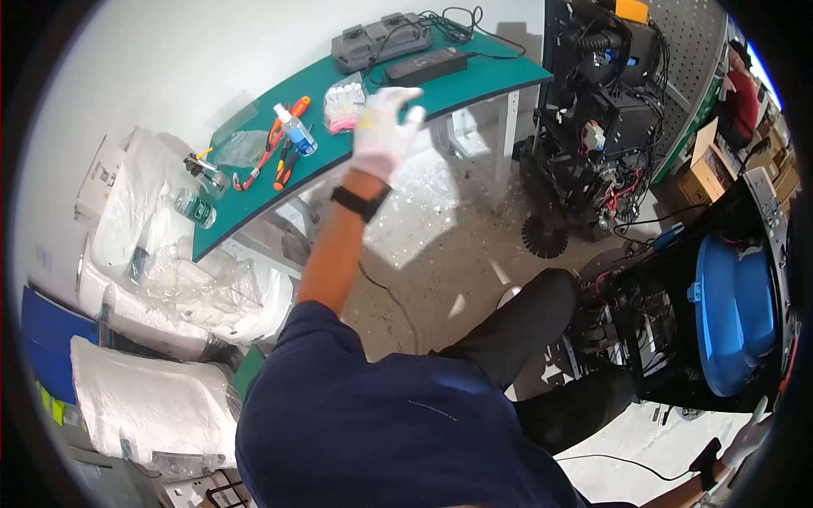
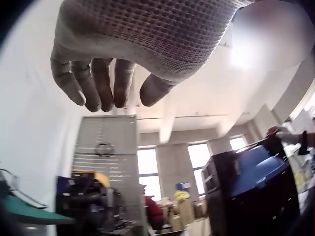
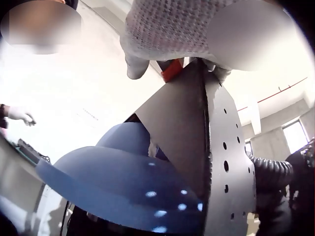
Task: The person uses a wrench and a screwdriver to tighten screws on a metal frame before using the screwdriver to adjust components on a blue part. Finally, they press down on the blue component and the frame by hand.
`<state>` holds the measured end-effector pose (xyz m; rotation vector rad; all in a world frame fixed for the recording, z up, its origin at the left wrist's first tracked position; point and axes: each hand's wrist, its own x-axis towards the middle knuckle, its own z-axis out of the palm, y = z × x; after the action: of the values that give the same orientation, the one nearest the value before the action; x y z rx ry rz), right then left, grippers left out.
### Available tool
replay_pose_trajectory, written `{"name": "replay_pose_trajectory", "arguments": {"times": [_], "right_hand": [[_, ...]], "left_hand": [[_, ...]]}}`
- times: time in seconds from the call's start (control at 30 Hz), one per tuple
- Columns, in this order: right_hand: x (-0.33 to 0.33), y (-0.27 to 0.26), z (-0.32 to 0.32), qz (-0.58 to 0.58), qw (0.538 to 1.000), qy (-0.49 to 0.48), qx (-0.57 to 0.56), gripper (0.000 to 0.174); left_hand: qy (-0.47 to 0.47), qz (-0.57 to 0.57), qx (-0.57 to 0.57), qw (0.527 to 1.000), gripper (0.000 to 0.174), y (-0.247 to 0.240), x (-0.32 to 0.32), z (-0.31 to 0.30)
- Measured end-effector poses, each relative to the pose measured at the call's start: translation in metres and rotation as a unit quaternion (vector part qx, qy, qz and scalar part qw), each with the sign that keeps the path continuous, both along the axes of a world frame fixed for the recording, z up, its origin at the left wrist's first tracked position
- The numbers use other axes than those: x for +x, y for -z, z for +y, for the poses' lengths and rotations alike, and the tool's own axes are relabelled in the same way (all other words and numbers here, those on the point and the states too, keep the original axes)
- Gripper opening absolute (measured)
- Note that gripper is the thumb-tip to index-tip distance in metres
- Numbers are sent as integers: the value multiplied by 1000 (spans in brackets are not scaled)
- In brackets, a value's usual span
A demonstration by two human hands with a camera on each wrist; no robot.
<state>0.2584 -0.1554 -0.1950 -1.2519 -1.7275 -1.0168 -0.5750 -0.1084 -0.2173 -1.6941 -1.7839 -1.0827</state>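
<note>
My left hand (image 1: 385,131), in a white glove, hovers at the front edge of the green table (image 1: 326,72), beside a bag of white and pink items (image 1: 344,103). In the left wrist view this hand (image 2: 142,44) has loosely bent fingers and holds nothing. My right hand (image 1: 747,442), also gloved, is at the lower right by a black machine with a blue tub (image 1: 732,317). The right wrist view shows this hand (image 3: 172,34) gripping the top edge of a dark metal panel (image 3: 182,118), near a red part (image 3: 172,70).
A charger (image 1: 381,42), black adapter (image 1: 426,66), spray bottle (image 1: 296,131) and tools (image 1: 286,168) lie on the table. Another black machine (image 1: 614,118) stands right of it. Wrapped items (image 1: 152,402) are at left, and a person in red (image 1: 741,106) is far right.
</note>
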Motion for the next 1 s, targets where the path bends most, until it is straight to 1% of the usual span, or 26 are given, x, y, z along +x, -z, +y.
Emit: {"name": "replay_pose_trajectory", "arguments": {"times": [0.03, 0.07, 0.13, 0.17, 0.23, 0.27, 0.3, 0.33, 0.37, 0.4, 0.47, 0.53, 0.57, 0.6, 0.63, 0.67, 0.7, 0.73, 0.77, 0.8, 0.83, 0.87, 0.9, 0.93, 0.97, 1.0], "right_hand": [[-28, -12, -3, 34, 998, -46, -9, 63], [-55, -23, -5, 68, 993, -94, -18, 67], [-85, -36, -12, 136, 972, -186, -37, 76], [-89, -35, -16, 137, 973, -184, -33, 76], [-91, -27, -30, 157, 964, -212, 28, 70], [-88, -24, -38, 166, 958, -227, 58, 67], [-65, -15, -50, 173, 962, -198, 74, 67], [-93, -33, -71, 206, 966, -157, 12, 83], [-89, -34, -76, 201, 967, -153, 11, 83], [-83, -33, -87, 253, 949, -188, 6, 78], [-65, -23, -126, 355, 903, -242, 3, 71], [-44, -21, -191, 447, 854, -267, 4, 66], [-28, -17, -224, 573, 708, -413, 10, 76], [-16, -11, -256, 573, 725, -381, 25, 76], [-6, -4, -290, 614, 697, -359, -88, 72], [4, 6, -322, 651, 654, -335, -191, 70], [15, 14, -357, 644, 705, -163, -249, 77], [13, 17, -395, 624, 722, 16, -298, 84], [-18, -5, -407, 604, 704, 104, -358, 86], [-45, -32, -414, 579, 705, 81, -402, 87], [-88, -76, -401, 512, 719, 154, -444, 90], [-118, -115, -388, 441, 721, 225, -484, 94], [-122, -135, -394, 399, 752, 254, -460, 94], [-128, -147, -401, 356, 775, 280, -440, 95], [-123, -146, -405, 364, 775, 292, -426, 95], [-125, -147, -401, 361, 780, 293, -418, 92]], "left_hand": [[-26, 24, -40, 999, 30, 2, -27, 3], [-51, 20, -89, 995, 31, 7, -56, 12], [-134, 134, -172, 967, 28, 5, -79, 19], [-133, 136, -168, 967, 28, 4, -82, 21], [-219, 271, -228, 909, 25, 3, -80, 28], [-215, 271, -225, 911, 25, -4, -73, 29], [-240, 240, -272, 901, 26, -11, -65, 30], [-263, 206, -319, 887, 26, -13, -58, 31], [-261, 222, -309, 887, 27, -10, -61, 32], [-260, 236, -304, 886, 26, -5, -68, 34], [-266, 196, -329, 885, 27, -22, -51, 24], [-205, 226, -201, 931, 28, -4, -71, 14], [-94, 258, 1, 962, 30, 26, -108, 16], [-20, 249, 104, 963, 32, 16, -83, -4], [21, 242, 108, 964, 32, 9, -82, -26], [33, 152, 24, 988, 31, 5, -82, -53], [47, 65, -66, 995, 30, 2, -81, -80], [62, -15, -159, 985, 29, -3, -81, -103], [76, -86, -251, 961, 27, -9, -79, -118], [86, -152, -345, 922, 26, -19, -77, -122], [114, -210, -442, 864, 28, -57, -59, -113], [137, -258, -534, 794, 31, -101, -45, -111], [221, -300, -504, 779, 34, -131, -43, -106], [297, -339, -475, 756, 37, -150, -45, -103], [336, -353, -377, 788, 39, -153, -46, -105], [369, -367, -272, 809, 40, -157, -45, -105]]}}
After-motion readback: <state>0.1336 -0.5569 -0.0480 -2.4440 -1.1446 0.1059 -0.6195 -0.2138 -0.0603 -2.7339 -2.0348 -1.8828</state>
